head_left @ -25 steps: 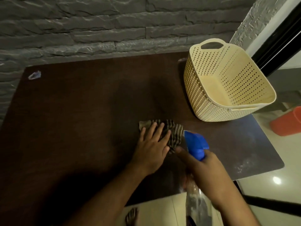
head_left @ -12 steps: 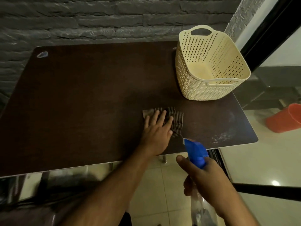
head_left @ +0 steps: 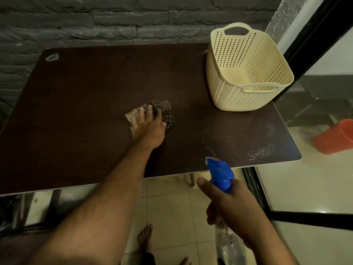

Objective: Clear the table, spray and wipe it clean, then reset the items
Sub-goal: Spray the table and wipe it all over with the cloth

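Note:
My left hand (head_left: 148, 127) presses flat on a striped cloth (head_left: 165, 113) near the middle of the dark brown table (head_left: 86, 104). My right hand (head_left: 232, 203) grips a clear spray bottle (head_left: 229, 247) with a blue trigger head (head_left: 219, 174), held off the table's near edge with the nozzle pointing at the tabletop. A cream perforated basket (head_left: 246, 73) stands empty at the far right corner. Wet streaks (head_left: 261, 150) show at the near right corner.
A small crumpled wrapper (head_left: 52, 57) lies at the table's far left corner. A grey stone wall (head_left: 114, 20) runs behind the table. An orange bucket (head_left: 334, 136) sits on the floor to the right. My bare feet (head_left: 146, 236) stand on the tiles below.
My left hand has slid the cloth leftward and farther onto the table. My right hand with the bottle has drawn back off the near edge. The view has pulled back.

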Demonstrator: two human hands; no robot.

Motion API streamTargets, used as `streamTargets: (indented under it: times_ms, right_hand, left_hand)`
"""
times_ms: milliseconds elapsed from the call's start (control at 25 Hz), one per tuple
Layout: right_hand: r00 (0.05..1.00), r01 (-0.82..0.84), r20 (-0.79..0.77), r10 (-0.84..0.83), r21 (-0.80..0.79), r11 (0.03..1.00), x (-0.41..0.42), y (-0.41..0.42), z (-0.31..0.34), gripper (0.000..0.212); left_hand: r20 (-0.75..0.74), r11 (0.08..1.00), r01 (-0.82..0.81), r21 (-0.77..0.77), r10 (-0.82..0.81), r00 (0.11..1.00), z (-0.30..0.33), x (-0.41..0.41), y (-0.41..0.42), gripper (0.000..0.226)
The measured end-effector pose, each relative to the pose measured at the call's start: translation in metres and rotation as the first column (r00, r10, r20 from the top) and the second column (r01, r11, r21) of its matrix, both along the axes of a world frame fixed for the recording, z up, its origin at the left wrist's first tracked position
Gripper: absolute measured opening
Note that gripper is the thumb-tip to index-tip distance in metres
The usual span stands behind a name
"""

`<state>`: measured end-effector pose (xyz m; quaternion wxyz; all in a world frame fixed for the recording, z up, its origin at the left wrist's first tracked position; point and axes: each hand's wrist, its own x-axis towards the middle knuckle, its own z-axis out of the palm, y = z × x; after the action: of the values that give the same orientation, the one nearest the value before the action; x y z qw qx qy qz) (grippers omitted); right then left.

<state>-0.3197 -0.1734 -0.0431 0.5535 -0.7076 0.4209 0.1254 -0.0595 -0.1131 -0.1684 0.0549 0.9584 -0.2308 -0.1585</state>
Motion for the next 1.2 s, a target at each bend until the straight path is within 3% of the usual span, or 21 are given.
streamTargets:
  times_ms: [120, 200, 280, 360, 520, 600, 720, 800, 880, 1000, 1200]
  right_hand:
    - [1.000, 0.004, -0.014, -0.004, -0.013, 1.000, -0.001, 0.006, 0.004, 0.037]
    - [0.999, 0.030, -0.018, -0.031, -0.009, 0.999, -0.003, 0.005, 0.006, 0.034]
    - [0.998, 0.053, -0.028, -0.053, 0.001, 0.999, -0.007, 0.002, 0.008, 0.033]
    - [0.998, 0.055, -0.043, -0.055, -0.008, 0.998, -0.012, -0.002, 0.008, 0.033]
    - [0.994, 0.097, -0.045, -0.100, -0.068, 0.993, -0.022, -0.012, 0.009, 0.038]
    - [0.992, 0.119, -0.029, -0.121, -0.076, 0.990, -0.026, -0.013, 0.011, 0.042]
    - [0.989, 0.145, -0.013, -0.147, -0.077, 0.986, -0.031, -0.014, 0.009, 0.045]
    - [0.988, 0.154, -0.019, -0.155, -0.065, 0.986, -0.034, -0.014, 0.009, 0.044]
    - [0.986, 0.161, -0.031, -0.162, -0.045, 0.986, -0.035, -0.015, 0.008, 0.041]
    - [0.990, 0.132, -0.048, -0.132, -0.007, 0.991, -0.030, -0.014, 0.003, 0.034]
    - [0.999, 0.026, 0.035, -0.026, 0.006, 1.000, -0.004, -0.005, -0.001, 0.031]
  left_hand:
    - [0.045, 0.945, 0.323, -0.059, -0.320, 0.946, -0.001, -0.095, -0.001, 0.056]
    - [0.050, 0.906, 0.419, -0.059, -0.416, 0.908, -0.002, -0.133, 0.029, 0.055]
    - [0.059, 0.917, 0.400, -0.019, -0.398, 0.916, -0.003, -0.128, 0.065, 0.054]
    - [0.071, 0.960, 0.280, 0.000, -0.279, 0.958, -0.004, -0.093, 0.088, 0.057]
    - [0.041, 0.996, 0.075, 0.045, -0.077, 0.996, -0.003, -0.033, 0.036, 0.056]
    - [0.029, 0.994, 0.109, 0.012, -0.109, 0.994, -0.004, -0.045, -0.012, 0.055]
    - [0.041, 0.942, 0.331, -0.058, -0.329, 0.944, -0.003, -0.109, -0.053, 0.055]
    - [0.037, 0.886, 0.458, -0.070, -0.457, 0.889, 0.003, -0.148, -0.042, 0.055]
    - [0.033, 0.871, 0.488, -0.059, -0.487, 0.873, 0.001, -0.154, -0.009, 0.054]
    - [0.112, 0.913, 0.407, -0.034, -0.401, 0.909, -0.008, -0.105, 0.045, 0.057]
    - [0.020, 1.000, -0.010, 0.027, 0.010, 1.000, -0.002, 0.025, 0.057, 0.056]
